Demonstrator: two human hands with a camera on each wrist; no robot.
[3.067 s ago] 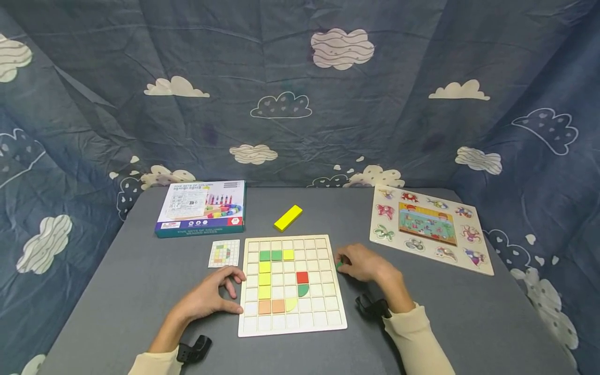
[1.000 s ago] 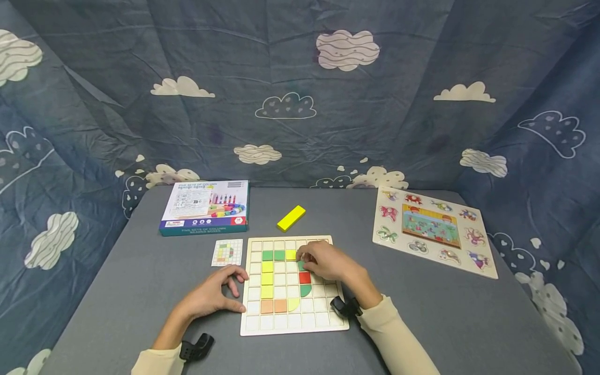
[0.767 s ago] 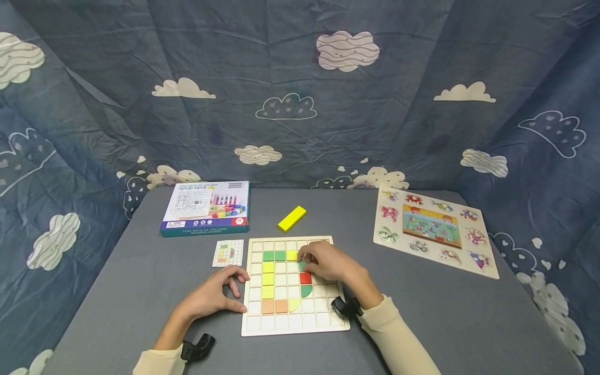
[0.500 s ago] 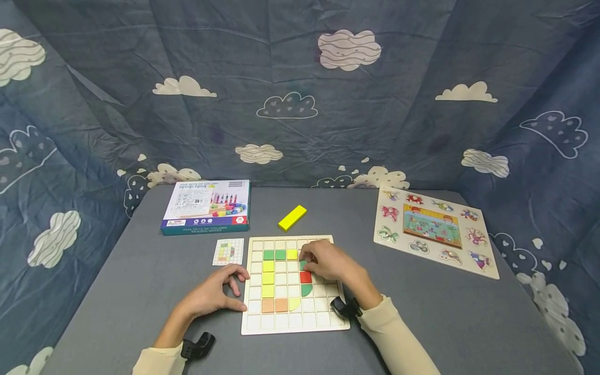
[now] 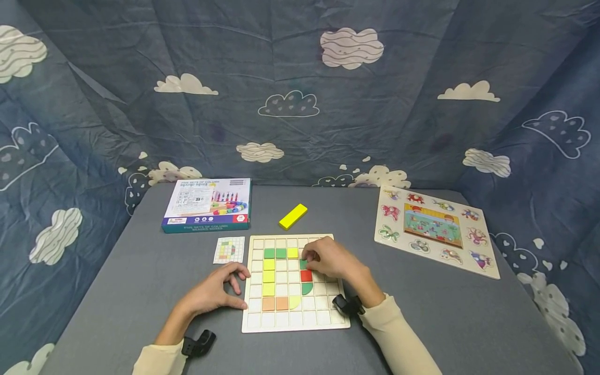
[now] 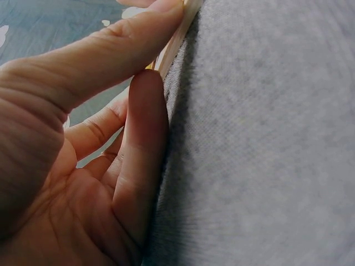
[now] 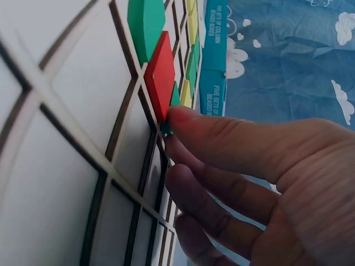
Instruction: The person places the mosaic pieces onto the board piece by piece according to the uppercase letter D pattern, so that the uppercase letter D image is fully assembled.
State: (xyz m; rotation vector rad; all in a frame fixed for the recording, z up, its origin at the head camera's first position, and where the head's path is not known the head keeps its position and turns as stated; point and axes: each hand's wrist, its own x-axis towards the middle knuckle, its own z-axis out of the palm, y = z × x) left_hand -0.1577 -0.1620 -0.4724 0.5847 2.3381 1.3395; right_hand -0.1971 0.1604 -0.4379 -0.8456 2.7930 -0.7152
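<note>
My right hand [image 5: 332, 258] pinches a small green tile [image 5: 303, 264] over the wooden grid board [image 5: 296, 323], at the cell just above the red tile [image 5: 306, 275]. Up close in the right wrist view, thumb and fingertips meet at that green tile [image 7: 175, 94], mostly hidden behind the red one. Against the board's left edge rests my left hand [image 5: 213, 289], its thumb and fingers spread along the rim. A green quarter-round [image 5: 307, 288] lies below the red tile. Yellow, green and orange tiles fill other cells, with a pale yellow quarter-round [image 5: 294, 302] at the bottom row's right end.
A small pattern card [image 5: 229, 250] lies by the board's upper left corner. Behind stand a boxed toy set [image 5: 208, 204] and a yellow block [image 5: 293, 216]. An animal peg puzzle [image 5: 436, 229] is at the right on the grey table [image 5: 117, 271].
From right of the board, my right hand has carried the green tile left to the cell above the red one. Over the last second it barely moves; the left hand stays at the edge.
</note>
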